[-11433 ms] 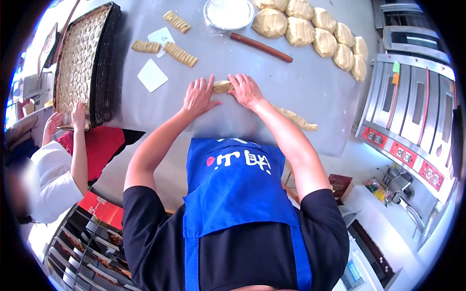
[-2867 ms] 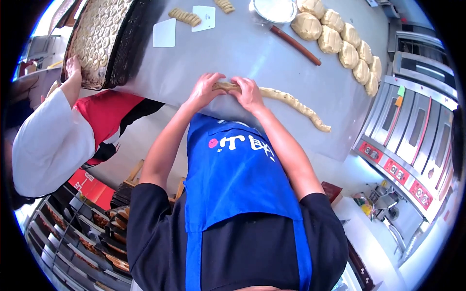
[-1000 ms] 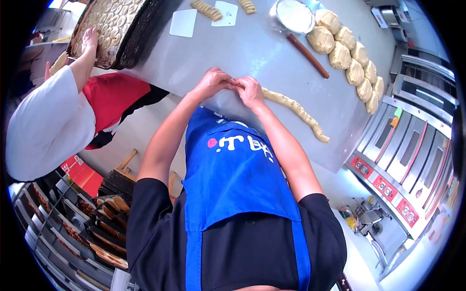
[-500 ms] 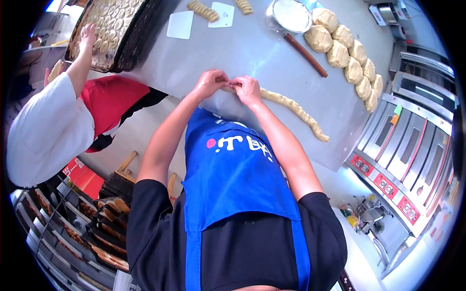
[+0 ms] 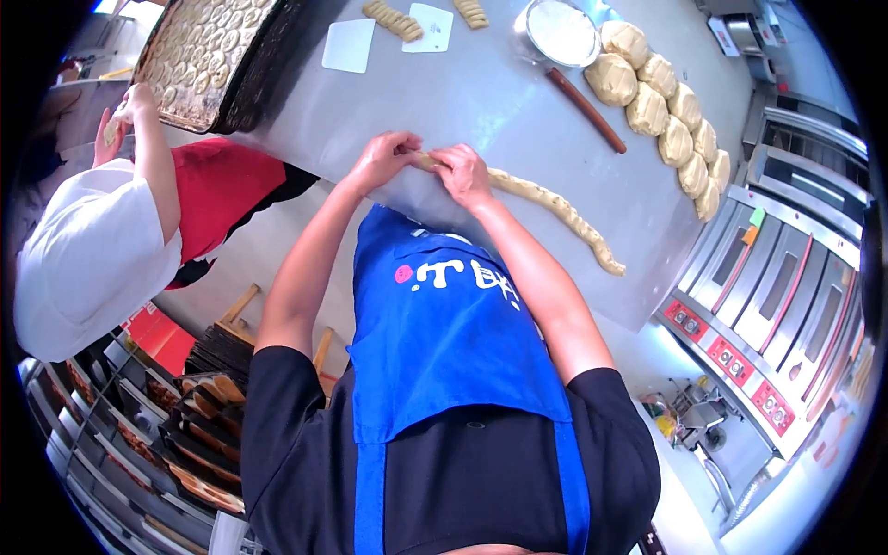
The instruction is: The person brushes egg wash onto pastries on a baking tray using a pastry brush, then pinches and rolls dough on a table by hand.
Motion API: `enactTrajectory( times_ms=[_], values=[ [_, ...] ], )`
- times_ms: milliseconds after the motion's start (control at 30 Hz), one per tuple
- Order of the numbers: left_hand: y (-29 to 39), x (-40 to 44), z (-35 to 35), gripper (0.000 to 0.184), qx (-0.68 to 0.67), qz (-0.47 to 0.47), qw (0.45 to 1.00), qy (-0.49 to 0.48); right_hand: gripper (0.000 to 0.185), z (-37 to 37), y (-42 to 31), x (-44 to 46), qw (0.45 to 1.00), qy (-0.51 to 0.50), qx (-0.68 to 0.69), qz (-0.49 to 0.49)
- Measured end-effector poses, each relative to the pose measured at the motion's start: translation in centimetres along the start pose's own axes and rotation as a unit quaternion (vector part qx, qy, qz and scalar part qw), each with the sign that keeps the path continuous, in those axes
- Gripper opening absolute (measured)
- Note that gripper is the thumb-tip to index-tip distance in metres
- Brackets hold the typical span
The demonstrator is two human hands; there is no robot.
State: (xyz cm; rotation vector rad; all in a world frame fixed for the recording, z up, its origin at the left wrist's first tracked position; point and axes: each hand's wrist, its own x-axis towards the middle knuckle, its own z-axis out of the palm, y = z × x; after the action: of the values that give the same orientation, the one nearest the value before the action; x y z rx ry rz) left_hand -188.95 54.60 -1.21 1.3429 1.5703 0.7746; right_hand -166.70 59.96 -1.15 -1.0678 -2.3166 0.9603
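A long, thin dough rope [image 5: 561, 207] lies in a curve on the metal table, its far end pointing down to the right. My left hand [image 5: 383, 160] is closed, fingers curled at the rope's left end. Just to its right, my right hand [image 5: 462, 176] closes over the rope from above. A short piece of dough shows in the small gap between both hands; the fingertips' exact grip is partly hidden.
On the metal table [image 5: 370, 116] are a rolling pin [image 5: 586, 110], a bowl of white powder [image 5: 561, 33], several dough balls [image 5: 647, 109], white scrapers [image 5: 348, 46] and cut dough [image 5: 392, 18]. At left, a co-worker [image 5: 102, 222] holds dough beside a filled tray [image 5: 198, 65]. Ovens [image 5: 777, 305] stand right.
My hands have moved slightly apart, baring a bit of dough between them. The co-worker's raised hand has come down from over the tray to the other hand.
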Motion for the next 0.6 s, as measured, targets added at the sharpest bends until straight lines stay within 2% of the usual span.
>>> enactTrajectory(
  times_ms=[33, 167, 233, 267, 333, 367, 433, 467, 533, 600],
  values=[
    [0.3, 0.0, -0.1, 0.022, -0.066, -0.025, 0.998, -0.001, 0.020, -0.1, -0.2, 0.1, 1.000, -0.011, -0.002, 0.026],
    [-0.9, 0.4, 0.4, 0.028, -0.039, -0.011, 0.999, -0.033, 0.022, 0.2, -0.7, 0.4, 0.999, -0.005, 0.020, 0.037],
    [-1.0, 0.5, 0.7, 0.032, -0.056, -0.022, 0.997, -0.040, 0.025, 0.5, -0.7, 0.6, 0.990, -0.026, 0.034, 0.137],
    [-1.1, 0.3, 0.9, 0.032, -0.056, -0.021, 0.997, -0.040, 0.025, 0.6, -0.6, 0.7, 0.990, -0.026, 0.033, 0.136],
    [-1.3, -0.4, 1.4, 0.033, -0.093, -0.029, 0.994, 0.039, 0.025, 0.6, -0.4, 1.1, 0.985, -0.028, 0.065, 0.159],
    [-1.3, -1.1, 2.0, 0.033, -0.094, -0.028, 0.994, 0.040, 0.025, 0.5, -0.3, 1.3, 0.985, -0.028, 0.065, 0.159],
    [-0.8, -2.6, 3.1, 0.030, -0.125, -0.127, 0.959, 0.219, 0.022, 0.6, -0.2, 1.5, 0.984, -0.029, 0.081, 0.159],
    [-0.6, -3.2, 3.7, 0.030, -0.123, -0.129, 0.960, 0.215, 0.022, 0.8, -0.2, 1.4, 0.983, -0.027, 0.083, 0.164],
    [-0.3, -4.1, 4.5, 0.029, -0.194, -0.144, 0.949, 0.201, 0.022, 1.4, 0.0, 1.7, 0.994, -0.044, 0.008, 0.098],
    [0.2, -4.3, 4.8, 0.030, -0.176, -0.152, 0.951, 0.204, 0.022, 1.7, 0.1, 1.7, 0.992, -0.050, 0.019, 0.112]
  ],
)
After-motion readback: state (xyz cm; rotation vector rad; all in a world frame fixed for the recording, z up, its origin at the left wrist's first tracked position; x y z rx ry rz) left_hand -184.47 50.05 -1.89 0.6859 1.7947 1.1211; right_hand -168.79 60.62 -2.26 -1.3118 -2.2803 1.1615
